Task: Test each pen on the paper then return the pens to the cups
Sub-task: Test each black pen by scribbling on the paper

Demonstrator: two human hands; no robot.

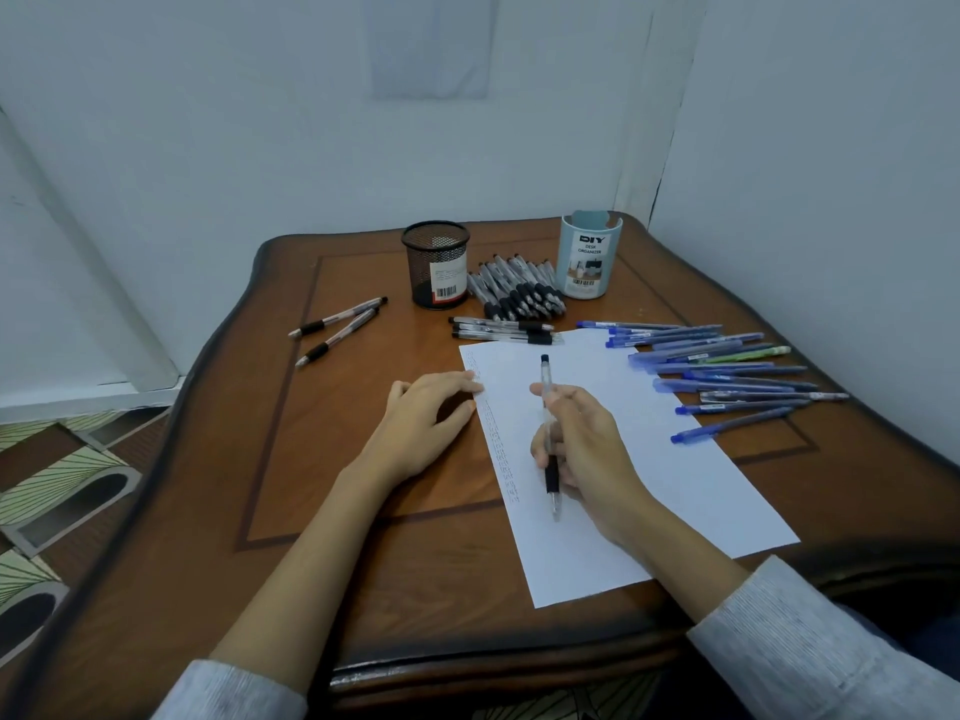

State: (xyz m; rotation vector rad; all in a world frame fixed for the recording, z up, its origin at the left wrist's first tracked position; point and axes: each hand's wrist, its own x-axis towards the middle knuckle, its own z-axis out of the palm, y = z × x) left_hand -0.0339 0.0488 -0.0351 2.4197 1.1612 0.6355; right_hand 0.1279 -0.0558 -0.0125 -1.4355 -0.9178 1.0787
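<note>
Your right hand (587, 449) is curled round a clear pen with a black grip (551, 478), its tip pointing back toward you over the near half of the paper (649, 459). I cannot tell whether the tip touches the sheet. Your left hand (426, 413) holds nothing; its relaxed fingers rest on the paper's left edge.

A column of small marks (498, 433) runs down that left edge, so I judge that a fair number of pens have had their test.

Returning the pens looks not yet begun. No pen stands out of the black mesh cup (435, 265) or the pale blue cup (583, 257) at the tabletop's far edge. A heap of black-grip pens (519, 288) lies between the cups, and three more (501, 328) lie along the paper's far edge. Two pens (337, 324) sit apart toward the left edge. The blue pens (727, 371) fan out toward the right edge, some overlapping the sheet. Which of these are already tested, the view does not tell.
</note>
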